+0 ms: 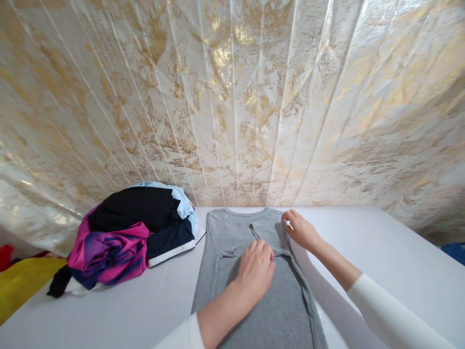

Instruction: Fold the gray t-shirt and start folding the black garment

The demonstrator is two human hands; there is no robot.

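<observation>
A grey shirt (232, 232) lies flat on the white table (381, 252), its neckline toward the wall and both sides folded inward. My left hand (256, 269) rests palm down on the middle of the shirt, fingers together and lying flat over the folded sleeve. My right hand (301, 229) touches the shirt's right shoulder edge near the collar, its fingers curled down onto the cloth. Both arms wear white sleeves.
A heap of clothes (127, 232), black, pink-purple, navy and light blue, sits on the table's left. Yellow and red cloth (22, 278) lies beyond the left edge. A cream and gold wall covering (232, 97) rises right behind the table.
</observation>
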